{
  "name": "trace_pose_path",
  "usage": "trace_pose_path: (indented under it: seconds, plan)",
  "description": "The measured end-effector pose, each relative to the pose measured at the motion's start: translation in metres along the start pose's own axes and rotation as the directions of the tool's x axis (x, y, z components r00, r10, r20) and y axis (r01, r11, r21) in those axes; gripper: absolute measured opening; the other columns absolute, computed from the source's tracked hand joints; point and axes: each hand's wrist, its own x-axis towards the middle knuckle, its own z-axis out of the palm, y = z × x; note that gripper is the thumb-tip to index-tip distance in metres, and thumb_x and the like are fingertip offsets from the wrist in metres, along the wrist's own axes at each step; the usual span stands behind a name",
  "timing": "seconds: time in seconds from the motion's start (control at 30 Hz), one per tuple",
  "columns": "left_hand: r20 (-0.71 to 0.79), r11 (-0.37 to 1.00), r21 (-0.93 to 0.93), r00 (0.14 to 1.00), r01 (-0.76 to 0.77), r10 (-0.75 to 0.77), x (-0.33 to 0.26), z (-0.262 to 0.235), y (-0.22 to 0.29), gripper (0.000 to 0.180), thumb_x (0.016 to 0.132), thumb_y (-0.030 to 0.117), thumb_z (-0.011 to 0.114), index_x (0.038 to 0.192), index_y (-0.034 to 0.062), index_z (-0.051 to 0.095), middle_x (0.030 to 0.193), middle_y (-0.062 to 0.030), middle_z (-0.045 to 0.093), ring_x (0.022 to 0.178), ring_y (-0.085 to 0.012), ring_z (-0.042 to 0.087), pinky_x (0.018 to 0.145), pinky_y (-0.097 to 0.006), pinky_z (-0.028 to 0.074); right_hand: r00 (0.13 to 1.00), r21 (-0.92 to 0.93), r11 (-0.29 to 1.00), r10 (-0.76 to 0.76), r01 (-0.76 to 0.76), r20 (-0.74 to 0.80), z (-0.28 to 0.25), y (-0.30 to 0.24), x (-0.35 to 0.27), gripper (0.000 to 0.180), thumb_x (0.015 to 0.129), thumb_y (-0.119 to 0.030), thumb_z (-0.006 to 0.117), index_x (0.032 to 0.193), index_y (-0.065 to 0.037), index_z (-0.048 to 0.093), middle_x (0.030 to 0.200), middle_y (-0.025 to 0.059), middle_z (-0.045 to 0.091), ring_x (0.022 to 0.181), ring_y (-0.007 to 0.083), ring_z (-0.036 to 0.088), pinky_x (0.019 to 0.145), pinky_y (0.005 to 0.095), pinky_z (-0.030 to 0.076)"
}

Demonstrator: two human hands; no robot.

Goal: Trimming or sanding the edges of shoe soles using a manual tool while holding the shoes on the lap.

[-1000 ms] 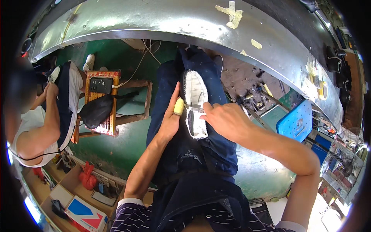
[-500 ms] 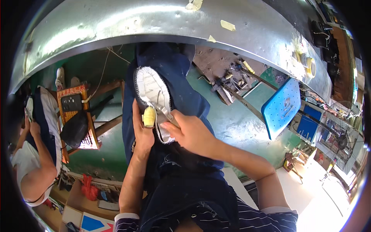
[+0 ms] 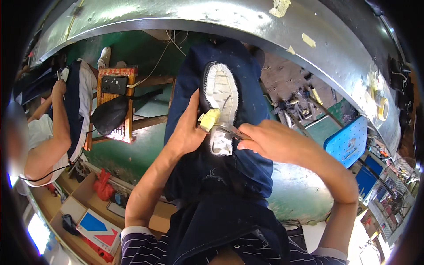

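A dark shoe upper point(image 3: 224, 95) lies sole side up across my lap, its pale underside ringed by a gathered white edge. My left hand point(image 3: 187, 128) is closed around its left side. A yellow wrapping point(image 3: 210, 119), seemingly tape, covers the left thumb and presses on the shoe's rim. My right hand point(image 3: 269, 141) grips a metal hand tool that looks like pincers point(image 3: 227, 130). Their curved head rests over the shoe's narrower near part, close to the yellow wrapping. The handles are mostly hidden in my right fist.
A metal bench edge point(image 3: 198, 26) curves across the far side, with a yellow tape roll point(image 3: 383, 108) at right. A blue perforated stool point(image 3: 346, 142) stands to the right. Leftward are an orange woven seat point(image 3: 128, 128) with a black bag point(image 3: 110, 115) and a co-worker point(image 3: 55, 137).
My view has turned, shifting the scene. The pincers have moved from the shoe's inner right side toward its near end, and my right hand has drawn slightly away from my left.
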Motion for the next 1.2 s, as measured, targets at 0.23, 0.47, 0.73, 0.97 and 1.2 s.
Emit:
trace_pose_path:
  seconds: [0.23, 0.47, 0.73, 0.97, 1.2]
  plan:
    - [-0.042, 0.984, 0.157, 0.994, -0.088, 0.096, -0.014, -0.003, -0.032, 0.074, 0.099, 0.012, 0.055, 0.159, -0.0037, 0.016, 0.151, -0.0209, 0.047, 0.140, -0.0275, 0.046, 0.116, -0.037, 0.035, 0.986, -0.278, 0.951, -0.159, 0.137, -0.057, 0.028, -0.016, 0.015, 0.037, 0.101, -0.031, 0.059, 0.094, 0.004, 0.057, 0.059, 0.0176, 0.063, 0.059, 0.0345, 0.069, 0.053, 0.0435, 0.052]
    - [-0.038, 0.977, 0.100, 0.981, -0.188, 0.192, -0.008, -0.005, -0.057, 0.081, 0.097, 0.025, 0.046, 0.160, -0.0067, 0.007, 0.158, -0.0224, 0.037, 0.146, -0.0277, 0.038, 0.118, -0.037, 0.031, 0.939, -0.270, 0.958, -0.180, 0.100, -0.293, 0.064, 0.014, 0.019, 0.041, 0.101, -0.040, 0.059, 0.089, -0.002, 0.052, 0.059, 0.0169, 0.061, 0.058, 0.0356, 0.067, 0.050, 0.0431, 0.050]
    - [0.088, 0.989, -0.147, 0.996, -0.022, 0.035, -0.006, -0.012, -0.031, 0.090, 0.096, 0.014, 0.069, 0.162, 0.0012, 0.010, 0.157, -0.0185, 0.039, 0.143, -0.0267, 0.042, 0.118, -0.037, 0.034, 0.914, 0.419, 0.865, 0.102, -0.277, 0.393, 0.000, 0.015, 0.031, 0.039, 0.108, -0.038, 0.048, 0.108, -0.002, 0.064, 0.081, 0.0065, 0.071, 0.064, 0.0152, 0.069, 0.053, 0.0295, 0.053]
    - [-0.098, 0.987, 0.144, 0.992, -0.066, 0.081, -0.010, 0.004, -0.070, 0.085, 0.095, 0.014, 0.066, 0.160, -0.0021, 0.014, 0.154, -0.0235, 0.043, 0.143, -0.0294, 0.043, 0.118, -0.036, 0.033, 0.927, -0.306, 0.940, -0.244, 0.153, -0.284, 0.076, 0.022, 0.004, 0.041, 0.102, -0.042, 0.057, 0.089, -0.004, 0.052, 0.053, 0.0187, 0.055, 0.055, 0.0387, 0.064, 0.048, 0.0472, 0.048]
    - [-0.023, 0.967, -0.041, 0.968, -0.252, 0.251, -0.029, 0.025, -0.074, 0.093, 0.097, 0.012, 0.061, 0.162, 0.0008, -0.004, 0.166, -0.0232, 0.018, 0.154, -0.0317, 0.020, 0.125, -0.037, 0.018, 0.874, 0.538, 0.747, 0.119, -0.391, 0.471, 0.045, 0.032, 0.002, 0.038, 0.109, -0.040, 0.045, 0.105, -0.005, 0.059, 0.079, 0.0053, 0.070, 0.064, 0.0163, 0.069, 0.051, 0.0332, 0.051]
